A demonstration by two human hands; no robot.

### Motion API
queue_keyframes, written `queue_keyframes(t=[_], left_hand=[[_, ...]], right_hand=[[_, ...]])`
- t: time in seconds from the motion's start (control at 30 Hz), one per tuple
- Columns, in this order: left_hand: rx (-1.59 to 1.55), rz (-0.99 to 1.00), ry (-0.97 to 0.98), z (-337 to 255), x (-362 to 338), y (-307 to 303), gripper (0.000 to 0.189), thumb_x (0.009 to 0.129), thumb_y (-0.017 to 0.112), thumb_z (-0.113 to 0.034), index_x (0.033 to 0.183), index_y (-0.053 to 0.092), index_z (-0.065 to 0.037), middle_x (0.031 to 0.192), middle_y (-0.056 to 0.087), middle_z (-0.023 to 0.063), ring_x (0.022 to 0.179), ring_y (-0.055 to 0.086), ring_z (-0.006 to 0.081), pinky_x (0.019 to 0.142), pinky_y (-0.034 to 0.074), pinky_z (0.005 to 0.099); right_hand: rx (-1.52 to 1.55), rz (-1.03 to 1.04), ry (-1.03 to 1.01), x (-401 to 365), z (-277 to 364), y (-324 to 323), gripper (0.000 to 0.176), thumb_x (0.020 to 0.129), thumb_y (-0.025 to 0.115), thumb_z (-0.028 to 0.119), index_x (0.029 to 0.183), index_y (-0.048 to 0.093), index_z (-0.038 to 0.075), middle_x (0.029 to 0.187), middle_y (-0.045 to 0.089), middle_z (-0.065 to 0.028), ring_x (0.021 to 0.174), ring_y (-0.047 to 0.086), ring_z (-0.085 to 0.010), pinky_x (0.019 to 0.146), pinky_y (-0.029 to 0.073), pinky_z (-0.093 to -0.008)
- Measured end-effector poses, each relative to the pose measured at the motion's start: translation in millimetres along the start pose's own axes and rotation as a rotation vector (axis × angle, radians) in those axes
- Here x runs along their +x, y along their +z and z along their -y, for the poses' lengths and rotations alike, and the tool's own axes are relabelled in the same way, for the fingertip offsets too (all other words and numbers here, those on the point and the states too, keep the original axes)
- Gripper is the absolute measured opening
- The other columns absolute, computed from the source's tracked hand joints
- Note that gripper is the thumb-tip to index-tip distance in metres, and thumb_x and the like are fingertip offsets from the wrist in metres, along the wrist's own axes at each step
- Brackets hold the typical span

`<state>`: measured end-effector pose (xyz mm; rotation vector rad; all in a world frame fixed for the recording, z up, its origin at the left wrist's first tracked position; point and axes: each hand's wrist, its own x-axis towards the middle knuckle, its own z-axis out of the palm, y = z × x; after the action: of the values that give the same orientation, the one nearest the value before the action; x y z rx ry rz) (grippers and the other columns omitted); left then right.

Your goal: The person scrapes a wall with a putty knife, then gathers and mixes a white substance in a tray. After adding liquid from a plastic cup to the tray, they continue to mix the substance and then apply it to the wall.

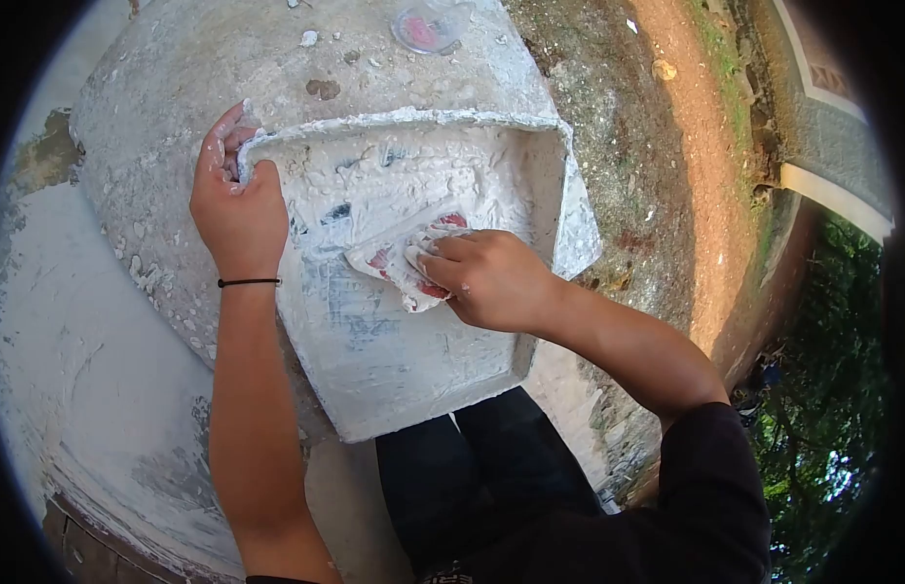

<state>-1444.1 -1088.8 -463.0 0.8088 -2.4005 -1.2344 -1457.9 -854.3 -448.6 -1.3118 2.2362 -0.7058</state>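
Observation:
A shallow rectangular tray [321, 404] is coated in white paste, and its lower end reaches just above my dark trousers. My left hand [240, 209] is closed around the tray's upper left corner, thumb on the inner side and fingers over the outside. Inside the tray, my right hand [486, 277] grips a paste-covered red-and-white piece [389, 265], which may be cloth or plastic. It rests on the tray floor, where thick white paste [452, 180] lies toward the far end. Dark streaks show through thinner paste on the left side.
Beyond the tray lies a rough, white-spattered concrete surface [194, 88]. A small clear round container with something pink [423, 29] stands at its far side. To the right are bare soil [701, 185] and a low wall [832, 195]. A white-smeared surface [102, 360] spreads on the left.

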Motion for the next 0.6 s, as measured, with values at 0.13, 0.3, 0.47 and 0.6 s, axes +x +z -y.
queue_keyframes(t=[0.13,0.3,0.47,0.6], left_hand=[[-0.016,-0.004,0.032,-2,-1,2,0.049,0.072,0.05,0.01,0.118,0.057,-0.008,0.1,0.062,0.0098,0.095,0.058,0.0168,0.085,0.044,0.0265],[-0.023,-0.014,0.09,7,-1,2,0.047,0.073,0.051,0.008,0.117,0.057,-0.009,0.102,0.062,0.0103,0.097,0.059,0.0176,0.088,0.044,0.0272],[-0.025,-0.012,0.086,8,-1,1,0.046,0.074,0.051,0.006,0.116,0.058,-0.009,0.103,0.063,0.01,0.098,0.059,0.0176,0.09,0.043,0.0281],[-0.035,-0.017,0.096,9,-1,1,0.046,0.074,0.051,0.007,0.116,0.058,-0.008,0.103,0.063,0.0097,0.098,0.059,0.0173,0.09,0.044,0.0278]], right_hand=[[0.122,-0.188,0.082,-13,-3,-20,0.021,0.074,0.061,0.007,0.094,0.064,0.002,0.076,0.061,-0.0114,0.065,0.061,-0.0276,0.059,0.049,-0.0353],[0.489,-0.31,0.613,-34,-8,-48,0.019,0.076,0.062,0.007,0.093,0.065,-0.001,0.073,0.063,-0.0126,0.062,0.06,-0.0237,0.058,0.046,-0.031],[0.3,-0.263,0.614,-23,-5,-50,0.022,0.074,0.063,0.006,0.095,0.065,0.0,0.075,0.063,-0.012,0.064,0.061,-0.0248,0.058,0.047,-0.0323],[-0.168,-0.148,0.099,2,-5,-16,0.025,0.072,0.058,0.007,0.096,0.062,0.004,0.084,0.061,-0.0122,0.072,0.062,-0.0292,0.062,0.05,-0.0374]])
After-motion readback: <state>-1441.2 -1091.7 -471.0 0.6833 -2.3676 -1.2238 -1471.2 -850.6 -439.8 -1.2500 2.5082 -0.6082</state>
